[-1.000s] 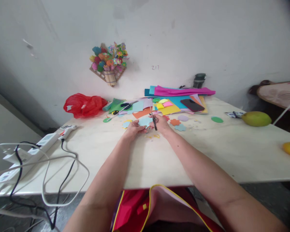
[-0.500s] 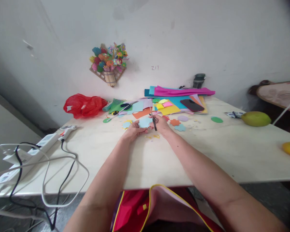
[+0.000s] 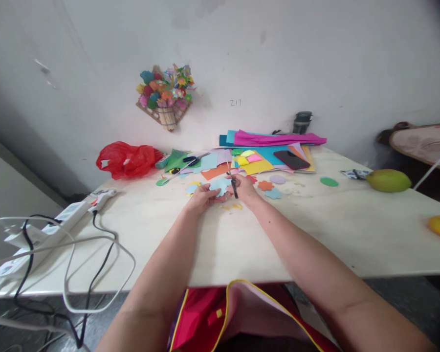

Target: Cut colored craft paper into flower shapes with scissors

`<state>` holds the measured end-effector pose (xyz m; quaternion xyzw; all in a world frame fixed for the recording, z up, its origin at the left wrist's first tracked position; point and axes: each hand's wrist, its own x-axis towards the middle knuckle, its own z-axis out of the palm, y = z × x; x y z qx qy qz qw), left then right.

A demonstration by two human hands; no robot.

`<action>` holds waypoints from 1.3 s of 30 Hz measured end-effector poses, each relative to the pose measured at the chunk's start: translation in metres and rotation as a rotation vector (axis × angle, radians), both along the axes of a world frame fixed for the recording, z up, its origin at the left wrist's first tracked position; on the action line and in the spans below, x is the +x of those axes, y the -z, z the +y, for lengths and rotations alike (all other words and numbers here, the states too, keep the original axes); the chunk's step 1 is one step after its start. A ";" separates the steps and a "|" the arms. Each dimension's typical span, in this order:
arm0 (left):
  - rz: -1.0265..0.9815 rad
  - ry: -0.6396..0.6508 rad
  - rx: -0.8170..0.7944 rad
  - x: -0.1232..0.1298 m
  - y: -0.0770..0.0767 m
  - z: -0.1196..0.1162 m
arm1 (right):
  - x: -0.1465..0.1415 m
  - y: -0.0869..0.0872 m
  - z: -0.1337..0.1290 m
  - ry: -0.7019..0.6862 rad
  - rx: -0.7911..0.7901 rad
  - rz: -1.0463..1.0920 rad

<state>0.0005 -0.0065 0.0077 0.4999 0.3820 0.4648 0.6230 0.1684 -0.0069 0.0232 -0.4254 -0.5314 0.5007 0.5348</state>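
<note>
Over the middle of the table, my left hand (image 3: 202, 198) pinches a light blue paper flower (image 3: 220, 186) with a scalloped edge. Black-handled scissors (image 3: 233, 185) are in my right hand (image 3: 245, 187), their blades pointing away from me, close by the flower's right side. My fingers partly cover both things. Small yellow scraps (image 3: 236, 207) lie just below my hands. Right of them rest an orange paper flower (image 3: 266, 186), a blue paper flower (image 3: 273, 193) and a lilac paper disc (image 3: 277, 179). A yellow and blue paper piece (image 3: 193, 188) lies beside my left hand.
Coloured sheets (image 3: 258, 167) and a phone (image 3: 291, 160) lie toward the wall, with a second pair of scissors (image 3: 192, 160) to their left. A red plastic bag (image 3: 128, 160) sits back left. A power strip (image 3: 40, 239) with cables occupies the left edge; a green mango (image 3: 388, 180) lies right.
The light blue flower has turned slightly in my left hand, and its scalloped lower edge shows more. My right hand with the scissors has barely moved.
</note>
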 end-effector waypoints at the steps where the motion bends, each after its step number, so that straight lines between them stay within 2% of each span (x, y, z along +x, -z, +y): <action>1: 0.005 -0.028 0.014 0.000 0.000 0.001 | 0.000 0.000 0.000 -0.005 -0.007 -0.003; 6: 0.004 -0.138 0.087 -0.001 0.003 0.005 | 0.002 -0.002 0.001 0.005 -0.036 0.003; 11: -0.005 -0.168 0.116 -0.001 0.003 0.006 | 0.008 0.000 0.005 0.051 -0.030 0.022; 19: -0.004 -0.129 0.141 -0.002 0.003 0.007 | 0.014 -0.005 -0.001 -0.011 -0.052 -0.019; 28: 0.002 -0.154 0.162 -0.005 0.003 0.009 | 0.019 0.002 0.003 -0.194 -0.122 -0.129; 34: 0.027 -0.113 0.181 -0.005 0.005 0.008 | 0.018 -0.002 0.003 -0.077 -0.062 -0.029; 39: 0.057 -0.057 0.168 -0.006 0.006 0.008 | 0.014 -0.005 0.001 -0.091 -0.025 0.016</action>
